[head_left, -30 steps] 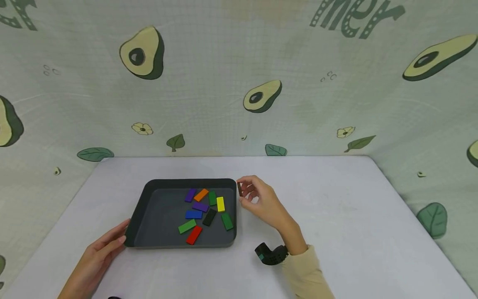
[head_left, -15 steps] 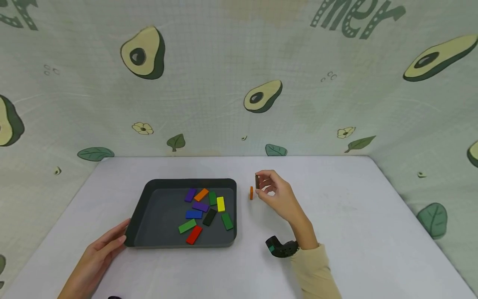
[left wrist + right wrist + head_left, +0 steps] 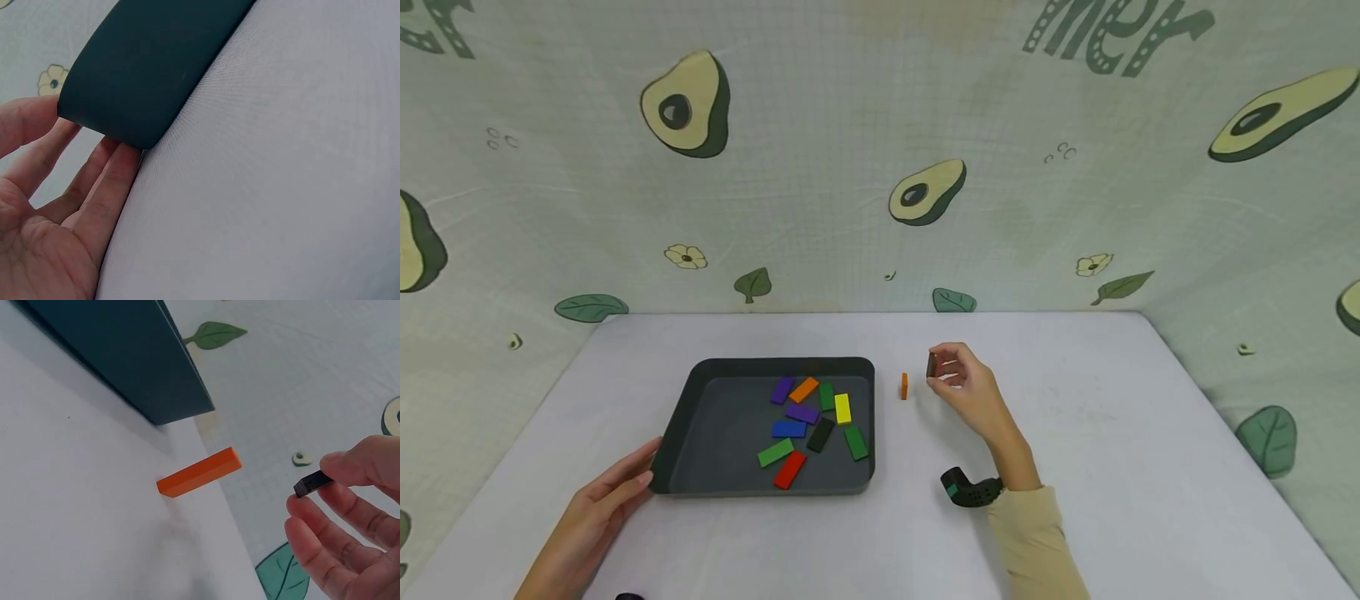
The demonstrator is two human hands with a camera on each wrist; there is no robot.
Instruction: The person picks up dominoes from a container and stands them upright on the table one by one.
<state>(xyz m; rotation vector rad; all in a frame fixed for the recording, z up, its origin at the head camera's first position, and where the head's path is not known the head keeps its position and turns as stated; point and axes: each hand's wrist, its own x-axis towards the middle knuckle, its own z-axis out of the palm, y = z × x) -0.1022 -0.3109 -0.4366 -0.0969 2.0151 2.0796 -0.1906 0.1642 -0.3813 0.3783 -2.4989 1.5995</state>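
Note:
A dark domino-like block (image 3: 931, 365) is pinched upright between the thumb and fingers of my right hand (image 3: 973, 392). In the right wrist view that block (image 3: 312, 483) is seen end-on at the fingertips. To its left an orange block (image 3: 904, 386) stands on end on the table, apart from the hand; it is also large in the right wrist view (image 3: 200, 472). My left hand (image 3: 598, 508) holds the near left corner of a dark grey tray (image 3: 707, 487), thumb and fingers at its edge. In the left wrist view the fingertips touch the tray's outer wall (image 3: 137, 69).
Several coloured blocks lie flat in the tray's right half, among them a red block (image 3: 790, 471), a yellow block (image 3: 843, 408) and a blue block (image 3: 789, 429). A white table (image 3: 1112, 467) extends right of the tray. A patterned cloth (image 3: 820, 167) hangs behind.
My right hand has moved right from the tray's edge with the dark block, bringing the standing orange block into sight. The left hand and tray have stayed put.

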